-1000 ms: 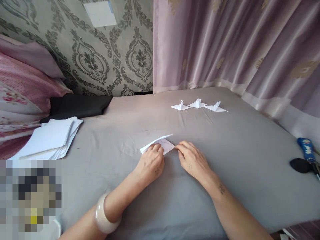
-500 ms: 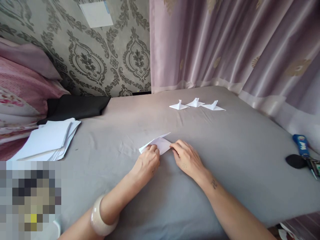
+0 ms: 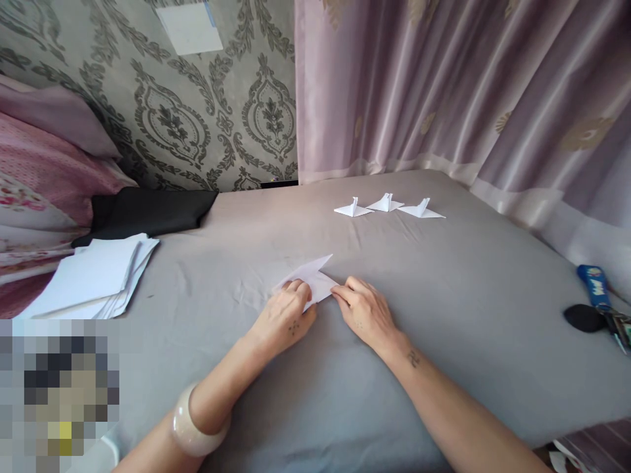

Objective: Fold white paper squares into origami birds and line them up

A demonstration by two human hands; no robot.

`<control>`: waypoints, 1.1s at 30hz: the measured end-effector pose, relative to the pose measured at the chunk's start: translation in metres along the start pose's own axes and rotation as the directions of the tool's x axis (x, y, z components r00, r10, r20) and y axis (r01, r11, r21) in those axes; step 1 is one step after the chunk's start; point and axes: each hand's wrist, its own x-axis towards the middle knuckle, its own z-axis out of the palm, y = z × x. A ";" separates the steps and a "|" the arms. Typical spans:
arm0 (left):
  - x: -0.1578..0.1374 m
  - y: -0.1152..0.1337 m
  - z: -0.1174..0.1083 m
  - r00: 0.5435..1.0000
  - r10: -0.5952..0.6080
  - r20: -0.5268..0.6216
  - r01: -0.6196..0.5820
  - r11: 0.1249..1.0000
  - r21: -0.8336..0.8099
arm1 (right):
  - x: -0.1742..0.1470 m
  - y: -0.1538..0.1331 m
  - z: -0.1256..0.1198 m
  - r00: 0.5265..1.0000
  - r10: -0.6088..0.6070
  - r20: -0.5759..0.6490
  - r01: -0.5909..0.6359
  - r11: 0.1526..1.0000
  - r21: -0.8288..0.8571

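A folded sheet of white paper (image 3: 318, 284) lies on the grey cloth between my hands, one flap standing up and pointing away to the right. My left hand (image 3: 288, 305) is closed over its near left part, fingers curled, and hides that side of it. With thumb and fingertips, my right hand (image 3: 362, 307) pinches the right corner of the paper. Farther back sit three folded white paper figures in a row: a left one (image 3: 353, 208), a middle one (image 3: 386, 203) and a right one (image 3: 422, 209), each with a raised, pointed piece.
A stack of white paper (image 3: 93, 272) lies at the left, in front of a black folded item (image 3: 152, 210). At the right edge are a blue object (image 3: 594, 286) and a black rounded one (image 3: 584, 318). Pink curtains (image 3: 394, 85) hang behind the grey surface (image 3: 473, 315).
My left hand has shifted slightly left and turned. The raised flap of the paper has opened more toward me. The right hand keeps its pinch, moved slightly left.
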 end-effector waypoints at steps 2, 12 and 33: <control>0.001 0.005 0.003 1.000 0.028 -0.004 -0.028 0.998 0.048 | 0.000 0.000 0.000 1.000 -0.007 -0.003 0.007 1.000 0.008; 0.012 0.023 -0.010 0.982 0.021 0.186 -0.058 0.978 0.200 | -0.003 -0.001 -0.002 0.996 0.072 0.043 -0.076 0.994 0.085; 0.035 0.025 -0.004 0.986 -0.101 0.129 0.082 0.987 0.141 | -0.006 0.016 -0.010 0.977 0.198 0.085 -0.205 0.975 0.083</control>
